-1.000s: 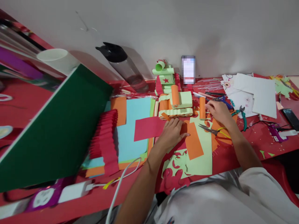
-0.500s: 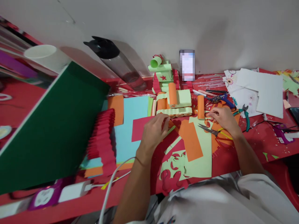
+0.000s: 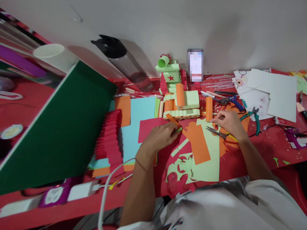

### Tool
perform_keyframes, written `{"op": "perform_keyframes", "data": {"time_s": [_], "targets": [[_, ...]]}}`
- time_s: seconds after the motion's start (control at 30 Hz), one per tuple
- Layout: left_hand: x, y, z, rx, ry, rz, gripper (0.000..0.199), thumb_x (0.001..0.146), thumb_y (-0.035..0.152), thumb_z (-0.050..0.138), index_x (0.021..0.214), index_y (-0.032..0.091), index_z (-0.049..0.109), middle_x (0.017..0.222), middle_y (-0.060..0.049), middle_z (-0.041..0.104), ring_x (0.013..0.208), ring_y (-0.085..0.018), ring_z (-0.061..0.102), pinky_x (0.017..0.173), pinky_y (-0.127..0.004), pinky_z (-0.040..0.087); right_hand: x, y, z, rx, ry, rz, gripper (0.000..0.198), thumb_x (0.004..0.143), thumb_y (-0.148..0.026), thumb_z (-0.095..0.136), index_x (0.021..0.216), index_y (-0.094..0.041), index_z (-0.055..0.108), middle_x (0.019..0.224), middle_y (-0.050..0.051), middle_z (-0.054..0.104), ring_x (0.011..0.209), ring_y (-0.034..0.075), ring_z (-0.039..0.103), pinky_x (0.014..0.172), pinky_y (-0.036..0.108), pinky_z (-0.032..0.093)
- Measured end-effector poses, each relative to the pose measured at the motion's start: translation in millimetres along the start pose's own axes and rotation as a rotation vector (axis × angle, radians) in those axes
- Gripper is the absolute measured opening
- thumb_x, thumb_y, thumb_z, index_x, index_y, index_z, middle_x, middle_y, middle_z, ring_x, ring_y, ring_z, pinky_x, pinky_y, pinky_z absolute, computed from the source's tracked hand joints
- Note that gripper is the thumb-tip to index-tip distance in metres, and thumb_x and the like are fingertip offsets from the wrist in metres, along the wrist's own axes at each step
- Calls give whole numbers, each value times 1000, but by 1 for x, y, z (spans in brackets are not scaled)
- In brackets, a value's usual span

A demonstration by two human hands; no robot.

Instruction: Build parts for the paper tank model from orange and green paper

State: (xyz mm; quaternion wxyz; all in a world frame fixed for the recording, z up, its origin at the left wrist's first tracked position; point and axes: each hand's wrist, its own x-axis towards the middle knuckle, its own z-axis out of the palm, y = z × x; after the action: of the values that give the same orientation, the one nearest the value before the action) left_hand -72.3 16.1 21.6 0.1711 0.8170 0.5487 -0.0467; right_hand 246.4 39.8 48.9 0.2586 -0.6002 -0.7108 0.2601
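Note:
My left hand (image 3: 164,134) is low over the red tabletop, fingers curled together. A narrow light-green paper strip (image 3: 178,130) pokes out at its fingertips. Just beyond it lies an orange paper strip (image 3: 173,119). My right hand (image 3: 229,122) is pinched beside the foot of an upright orange paper roll (image 3: 209,108); whatever it holds is too small to make out. Below that hand, scissors (image 3: 222,134) with yellow and red handles lie with blades parted on a pale-green sheet (image 3: 211,159). A cut orange sheet (image 3: 198,143) overlaps the pale-green one.
Behind my hands stands a green and orange paper tank model (image 3: 189,100), with a second green and red paper model (image 3: 170,76) behind it. A phone (image 3: 195,65) leans on the wall. Pliers (image 3: 256,121) and a glue gun (image 3: 231,101) lie right; a bottle (image 3: 129,65) and green board (image 3: 59,127) stand left.
My left hand has moved right and toward me, from near the tank model onto the light-green strip, uncovering the orange strip. My right hand stays by the orange roll. The view has shifted slightly.

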Motion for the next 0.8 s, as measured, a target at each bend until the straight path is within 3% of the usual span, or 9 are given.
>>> {"op": "perform_keyframes", "data": {"time_s": [0.1,0.23,0.3,0.37,0.43,0.5,0.63,0.73,0.8], "targets": [[-1,2,1,74,58,13,31,105,39,41,108,17,63,110,-14,75,92,-32,72,63,-34,39,4,5,2,-37,106,-23,55,89,-61,71,57,-22,49,52,-2,58,51,13,50,58,29,33],[-8,2,0,113,172,-21,40,108,36,32,124,12,60,82,-12,74,75,-31,71,59,-33,36,3,4,-4,101,114,-73,48,95,-55,64,65,-21,50,59,-3,55,55,12,48,57,28,33],[-11,3,0,57,262,5,46,111,38,25,129,13,59,75,-9,72,65,-28,68,57,-32,36,-1,-1,-7,255,-8,-80,36,95,-50,67,76,-21,57,65,-3,59,58,12,52,57,26,36],[-12,9,1,-61,341,110,46,112,39,24,131,16,58,84,-8,74,66,-25,69,60,-31,40,-7,-9,-6,394,-222,-91,26,92,-45,73,96,-21,64,72,-4,64,61,12,57,57,24,40],[-11,18,5,-191,361,247,42,112,40,27,131,20,58,97,-9,75,75,-23,71,65,-29,45,-14,-18,3,470,-438,-125,38,88,-41,78,119,-23,63,79,-4,70,64,13,61,59,23,43],[-8,30,10,-267,327,346,38,112,38,28,127,21,59,103,-9,74,83,-22,71,70,-29,48,-21,-27,17,490,-508,-176,44,88,-39,79,126,-24,62,83,-3,73,67,13,62,62,23,45],[-2,45,20,-276,194,357,34,111,34,27,105,20,57,89,-8,70,76,-23,67,64,-30,44,-28,-32,38,411,-349,-227,21,95,-38,71,108,-22,71,85,1,73,71,13,64,62,23,46],[1,48,23,-180,118,274,31,111,32,27,111,21,56,86,-8,72,71,-25,67,59,-31,38,-24,-23,30,358,-293,-264,19,97,-37,69,109,-23,72,86,1,74,69,14,64,61,24,45],[3,47,23,-125,127,226,32,111,33,27,119,20,55,92,-10,75,72,-27,69,59,-31,37,-18,-11,17,304,-169,-271,16,100,-35,66,110,-23,72,85,1,74,70,14,65,61,24,47]]}}
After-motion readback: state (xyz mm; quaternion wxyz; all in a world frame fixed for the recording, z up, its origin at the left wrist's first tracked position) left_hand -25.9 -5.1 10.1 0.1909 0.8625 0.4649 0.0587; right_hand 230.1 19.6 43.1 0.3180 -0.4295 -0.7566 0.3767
